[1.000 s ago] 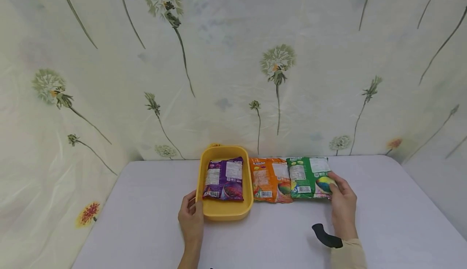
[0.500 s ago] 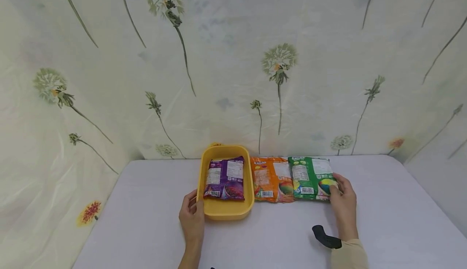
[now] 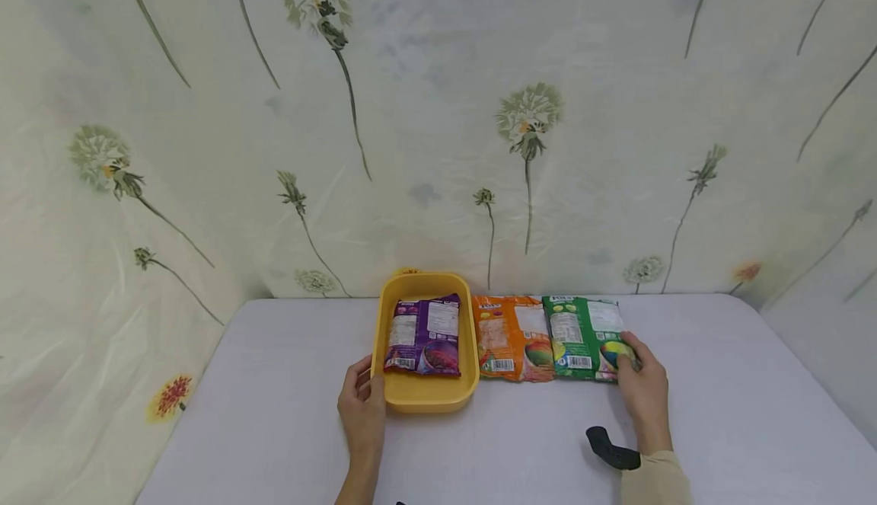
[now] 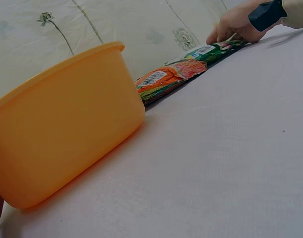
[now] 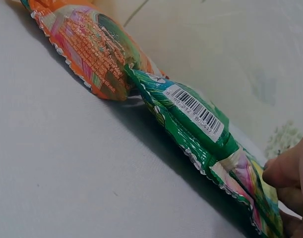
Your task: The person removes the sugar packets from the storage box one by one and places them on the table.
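Yellow tub (image 3: 432, 397) sits on the desk (image 3: 507, 452), purple packet (image 3: 423, 337) inside; in my head view the left hand (image 3: 363, 407) has its fingers curled round the tub's left side, the right hand (image 3: 644, 381) pinches the green packet (image 3: 581, 337). My left-wrist view shows the orange packet (image 4: 163, 79) beyond the tub; my right-wrist view, green meeting orange.

Behind the white tabletop (image 3: 507, 444) hangs a pale sheet (image 3: 425, 109), perhaps plastic, printed with long-stemmed dandelions (image 3: 529, 113).

Right of the tub (image 3: 425, 392) holding one packet (image 3: 423, 337) lie another packet (image 3: 510, 341), then a third (image 3: 582, 341)
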{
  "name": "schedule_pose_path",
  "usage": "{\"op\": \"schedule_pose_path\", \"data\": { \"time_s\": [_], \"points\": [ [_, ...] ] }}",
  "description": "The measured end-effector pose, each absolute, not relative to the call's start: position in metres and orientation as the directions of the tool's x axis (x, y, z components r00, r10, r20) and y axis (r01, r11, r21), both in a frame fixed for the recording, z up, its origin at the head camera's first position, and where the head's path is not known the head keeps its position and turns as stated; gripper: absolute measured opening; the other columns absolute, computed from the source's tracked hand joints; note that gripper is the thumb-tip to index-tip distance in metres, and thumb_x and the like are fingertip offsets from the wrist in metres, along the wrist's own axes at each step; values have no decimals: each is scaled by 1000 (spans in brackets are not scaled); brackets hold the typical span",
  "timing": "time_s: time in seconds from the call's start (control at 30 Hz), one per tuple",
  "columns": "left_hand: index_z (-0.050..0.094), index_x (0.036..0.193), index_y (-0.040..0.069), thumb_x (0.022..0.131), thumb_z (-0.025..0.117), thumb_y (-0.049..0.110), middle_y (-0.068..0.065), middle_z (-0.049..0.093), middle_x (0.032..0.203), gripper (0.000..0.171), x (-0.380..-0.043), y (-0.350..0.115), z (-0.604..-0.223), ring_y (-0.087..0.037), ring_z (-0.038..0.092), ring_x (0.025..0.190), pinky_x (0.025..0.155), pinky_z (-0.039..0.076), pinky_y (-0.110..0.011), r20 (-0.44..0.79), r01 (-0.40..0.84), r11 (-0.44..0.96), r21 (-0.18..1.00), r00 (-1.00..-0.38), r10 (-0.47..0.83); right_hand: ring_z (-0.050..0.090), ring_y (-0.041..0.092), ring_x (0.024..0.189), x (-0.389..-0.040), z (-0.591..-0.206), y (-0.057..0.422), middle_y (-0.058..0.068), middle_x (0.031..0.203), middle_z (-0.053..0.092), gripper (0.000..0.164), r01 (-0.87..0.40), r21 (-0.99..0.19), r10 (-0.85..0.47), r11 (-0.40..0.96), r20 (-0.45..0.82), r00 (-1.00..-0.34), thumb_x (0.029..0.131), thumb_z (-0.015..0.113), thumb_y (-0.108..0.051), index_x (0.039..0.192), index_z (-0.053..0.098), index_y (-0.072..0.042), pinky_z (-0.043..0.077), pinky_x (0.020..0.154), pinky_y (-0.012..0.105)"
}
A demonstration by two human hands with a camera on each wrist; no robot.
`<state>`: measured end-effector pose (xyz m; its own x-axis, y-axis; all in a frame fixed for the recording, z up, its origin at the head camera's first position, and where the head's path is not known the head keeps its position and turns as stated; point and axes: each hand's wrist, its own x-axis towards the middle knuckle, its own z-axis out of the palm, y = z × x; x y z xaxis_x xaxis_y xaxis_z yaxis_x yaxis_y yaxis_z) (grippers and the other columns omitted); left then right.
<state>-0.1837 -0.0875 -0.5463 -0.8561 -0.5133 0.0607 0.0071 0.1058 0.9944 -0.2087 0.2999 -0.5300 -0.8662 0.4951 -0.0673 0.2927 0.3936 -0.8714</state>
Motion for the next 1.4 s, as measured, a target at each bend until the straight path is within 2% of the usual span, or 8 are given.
{"op": "schedule_pose_path", "data": {
  "time_s": [0.5,0.67,0.93,1.2,1.4],
  "points": [
    [61,118,17,89,55,10,-5,65,117,30,-184,-89,-545,-17,61,103,77,47,-9,67,-4,136,991,-855,-514,19,38,143,-208,-528,297,18,154,27,48,292,-862,485,415,-62,-872,97,35,-17,145,37,-10,19,114,55],
    [62,117,17,88,55,10,-5,65,116,31,-184,-91,-543,-17,61,102,76,47,-8,62,-3,124,992,-854,-517,16,37,145,-210,-526,294,16,156,23,49,307,-868,474,390,-97,-875,98,35,-20,147,34,-13,18,114,56],
    [61,119,18,89,55,11,-5,64,116,31,-183,-89,-546,-17,61,101,76,47,-9,56,-6,121,993,-861,-505,26,30,142,-206,-521,298,10,155,28,49,312,-921,520,232,-154,-840,99,36,-27,148,31,-24,28,112,51],
    [61,118,18,89,55,11,-3,64,117,31,-184,-88,-546,-16,60,103,77,47,-8,58,-14,137,990,-859,-508,24,28,142,-204,-515,294,10,154,29,47,278,-950,549,140,-159,-820,99,37,-29,145,36,-27,27,112,50],
    [61,118,17,89,55,10,-4,64,118,31,-184,-88,-546,-17,61,102,77,48,-9,57,-10,127,992,-856,-513,26,24,142,-211,-520,290,3,154,30,42,246,-968,615,53,-162,-772,98,41,-27,139,45,-34,26,114,48]
  ]
}}
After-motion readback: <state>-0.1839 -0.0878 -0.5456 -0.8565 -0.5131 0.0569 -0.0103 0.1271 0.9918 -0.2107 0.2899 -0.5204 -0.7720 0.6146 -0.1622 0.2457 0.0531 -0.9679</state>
